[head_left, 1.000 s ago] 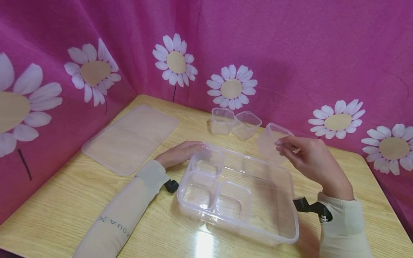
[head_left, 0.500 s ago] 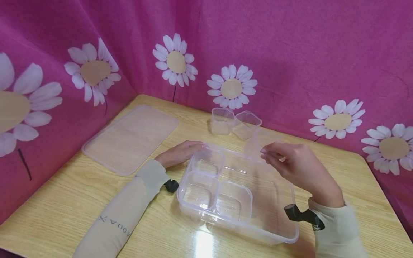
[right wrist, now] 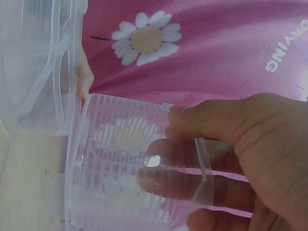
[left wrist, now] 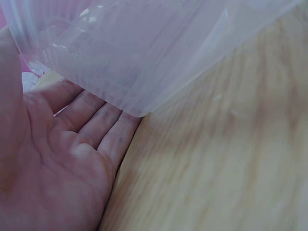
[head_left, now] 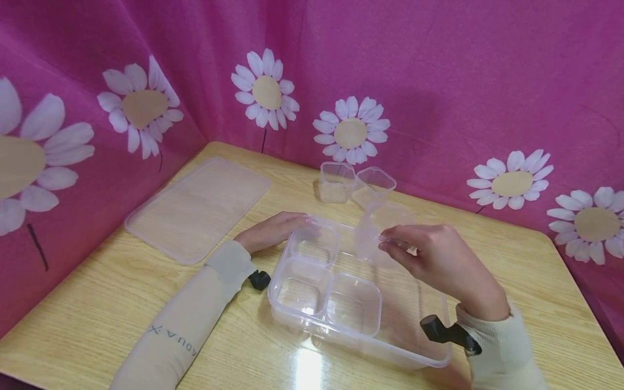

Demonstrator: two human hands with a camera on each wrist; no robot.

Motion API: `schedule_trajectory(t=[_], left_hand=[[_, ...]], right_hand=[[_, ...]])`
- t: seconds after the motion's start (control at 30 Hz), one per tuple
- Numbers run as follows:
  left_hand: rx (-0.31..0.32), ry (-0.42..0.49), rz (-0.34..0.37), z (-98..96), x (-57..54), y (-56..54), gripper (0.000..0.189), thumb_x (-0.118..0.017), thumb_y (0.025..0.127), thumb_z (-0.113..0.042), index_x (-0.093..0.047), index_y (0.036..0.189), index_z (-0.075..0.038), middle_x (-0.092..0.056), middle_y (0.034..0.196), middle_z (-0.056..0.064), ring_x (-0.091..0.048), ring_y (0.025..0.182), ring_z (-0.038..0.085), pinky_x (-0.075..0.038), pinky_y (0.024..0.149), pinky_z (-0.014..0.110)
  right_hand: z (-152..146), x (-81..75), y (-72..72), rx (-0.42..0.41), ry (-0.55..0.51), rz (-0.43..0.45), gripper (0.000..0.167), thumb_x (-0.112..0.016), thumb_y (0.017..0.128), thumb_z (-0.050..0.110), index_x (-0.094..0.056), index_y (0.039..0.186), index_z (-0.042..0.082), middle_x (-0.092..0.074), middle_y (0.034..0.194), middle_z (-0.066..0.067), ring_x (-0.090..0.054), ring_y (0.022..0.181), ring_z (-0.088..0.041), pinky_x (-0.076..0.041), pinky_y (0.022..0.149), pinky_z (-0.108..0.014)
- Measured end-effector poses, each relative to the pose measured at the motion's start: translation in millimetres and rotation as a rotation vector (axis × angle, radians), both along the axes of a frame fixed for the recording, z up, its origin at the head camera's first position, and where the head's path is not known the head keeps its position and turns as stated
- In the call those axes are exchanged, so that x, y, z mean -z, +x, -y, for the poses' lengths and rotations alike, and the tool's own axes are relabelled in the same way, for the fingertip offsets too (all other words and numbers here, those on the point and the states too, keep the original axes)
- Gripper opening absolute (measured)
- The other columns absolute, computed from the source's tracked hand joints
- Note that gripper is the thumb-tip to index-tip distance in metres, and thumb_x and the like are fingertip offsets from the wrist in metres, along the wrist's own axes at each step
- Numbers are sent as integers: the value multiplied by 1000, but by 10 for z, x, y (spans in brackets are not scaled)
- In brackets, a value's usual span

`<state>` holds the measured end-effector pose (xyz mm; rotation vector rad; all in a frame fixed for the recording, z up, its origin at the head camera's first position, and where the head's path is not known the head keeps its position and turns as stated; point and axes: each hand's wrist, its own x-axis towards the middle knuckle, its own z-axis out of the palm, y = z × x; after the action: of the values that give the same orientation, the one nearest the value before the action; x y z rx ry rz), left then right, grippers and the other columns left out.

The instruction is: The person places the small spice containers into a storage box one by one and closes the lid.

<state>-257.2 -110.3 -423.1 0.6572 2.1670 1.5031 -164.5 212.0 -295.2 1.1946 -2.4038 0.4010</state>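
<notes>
A large clear plastic box [head_left: 375, 345] rests on the table, three small square containers [head_left: 354, 319] grouped in its left part. My left hand [head_left: 267, 234] lies at its back-left corner; in the left wrist view the extended fingers [left wrist: 113, 130] touch the box's outer wall [left wrist: 130, 53]. Over the box's back wall, my right hand [head_left: 441, 262] pinches another small clear container [head_left: 370, 230] by its rim between thumb and fingers. The right wrist view shows this container's ribbed wall [right wrist: 120, 139] with fingers behind it, partly seen through the plastic.
Two more small clear containers, one at the left [head_left: 335, 184] and one at the right [head_left: 375, 183], stand behind the box. A flat translucent lid [head_left: 197, 211] lies at the back left. Pink flowered cloth [head_left: 429, 65] bounds the wooden table [head_left: 234, 336].
The right hand has carried the small container leftward and nearer, from behind the box to over its back edge. The left hand has stayed at the corner.
</notes>
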Motion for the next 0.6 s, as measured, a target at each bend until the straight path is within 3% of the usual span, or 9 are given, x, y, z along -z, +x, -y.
schedule_trajectory(t=[0.3,0.6], left_hand=[[-8,-10,-6,0,-10,20,50,-42,110,-44,-53,152,-20,-54,157,1,-42,153,23,-27,131,52],[-14,-10,-5,-5,-9,10,48,-42,110,-45,-57,149,-21,-54,157,0,-41,154,22,-26,131,52]], right_hand=[[109,51,33,-43,25,-16,25,-88,76,7,-77,97,17,-80,86,8,-74,72,-2,-59,63,-21],[177,123,21,-22,80,-13,16,-86,82,14,-77,95,17,-79,83,9,-71,69,0,-59,61,-24]])
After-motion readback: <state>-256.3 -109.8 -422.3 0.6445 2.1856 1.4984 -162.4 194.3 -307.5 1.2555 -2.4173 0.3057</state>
